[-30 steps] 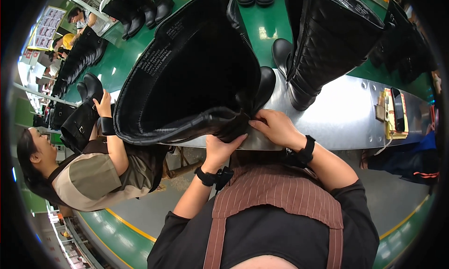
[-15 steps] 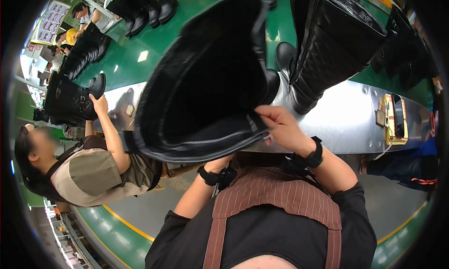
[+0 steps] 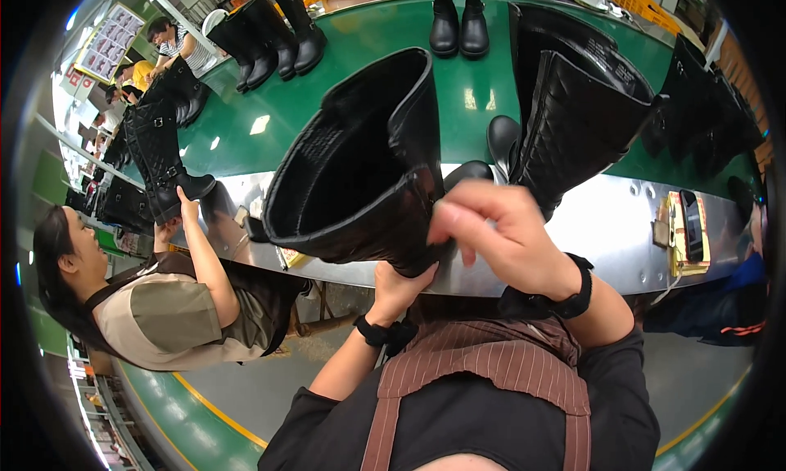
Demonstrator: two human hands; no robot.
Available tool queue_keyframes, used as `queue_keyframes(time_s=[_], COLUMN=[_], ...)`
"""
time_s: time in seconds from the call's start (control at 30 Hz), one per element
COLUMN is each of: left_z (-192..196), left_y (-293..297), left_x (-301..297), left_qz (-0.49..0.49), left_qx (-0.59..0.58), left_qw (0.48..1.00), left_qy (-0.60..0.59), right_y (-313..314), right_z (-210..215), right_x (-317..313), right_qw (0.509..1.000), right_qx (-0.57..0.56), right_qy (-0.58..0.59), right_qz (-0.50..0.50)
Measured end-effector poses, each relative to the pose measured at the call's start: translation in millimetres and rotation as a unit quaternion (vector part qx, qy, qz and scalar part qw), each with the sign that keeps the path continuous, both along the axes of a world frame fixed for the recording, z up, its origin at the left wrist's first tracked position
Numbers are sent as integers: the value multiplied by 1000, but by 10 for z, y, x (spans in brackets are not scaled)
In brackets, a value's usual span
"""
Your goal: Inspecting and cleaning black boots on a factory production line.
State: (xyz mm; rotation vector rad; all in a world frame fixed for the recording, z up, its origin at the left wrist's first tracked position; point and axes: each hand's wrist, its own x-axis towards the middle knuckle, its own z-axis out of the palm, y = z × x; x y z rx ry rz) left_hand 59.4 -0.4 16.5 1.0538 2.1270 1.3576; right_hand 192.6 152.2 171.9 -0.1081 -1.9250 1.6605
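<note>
A tall black boot (image 3: 360, 217) stands tilted before me, its wide top gaping toward me. My left hand (image 3: 401, 289) wraps round the lower shaft from below. Close against the boot's right side is my right hand (image 3: 503, 229), slightly blurred, with its fingers curled in a pinch. Whatever lies between those fingertips, if anything, is too small to make out. Just to the right, a second black boot (image 3: 577, 115) with a quilted shaft stands upright on the metal bench edge.
A metal strip (image 3: 594, 246) edges the green table (image 3: 352, 29). A phone (image 3: 693, 225) lies on yellow papers at right. More boots (image 3: 458, 33) stand at the back and both sides. At left, a co-worker (image 3: 164, 299) holds another black boot (image 3: 160, 156).
The boot has swung more upright and away from me, showing its shaft. My right hand has left its top rim for its side. My left hand now shows, gripping low. The co-worker's boot is turned upright.
</note>
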Motion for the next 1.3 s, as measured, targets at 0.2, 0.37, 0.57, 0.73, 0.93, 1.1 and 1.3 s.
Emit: queue_keyframes(time_s=[0.2, 0.37, 0.57, 0.73, 0.93, 1.1, 1.3], left_z=[-79, -117, -80, -34, -56, -48, 112], left_y=[-5, 5, 27, 15, 24, 44, 69], left_x=[-17, -6, 0, 33, 35, 60, 144], left_qz=[-2, 4, 25, 40, 36, 30, 21], left_qx=[73, 85, 85, 103, 95, 103, 153], left_qw=[997, 996, 996, 992, 994, 993, 987], left_qy=[25, -14, 0, -63, -49, -40, -40], right_y=[199, 240, 38, 17, -73, 15, -74], right_z=[644, 556, 271, -121, -165, 106, 818], right_x=[-105, -227, -303, -163, -266, -128, 135], right_qw=[926, 875, 927, 966, 982, 978, 958], right_qx=[325, 455, 137, 162, 81, -117, -198], right_qy=[175, 82, 285, 71, -5, -156, -113], right_qz=[-71, -140, -204, -189, -171, 81, 176])
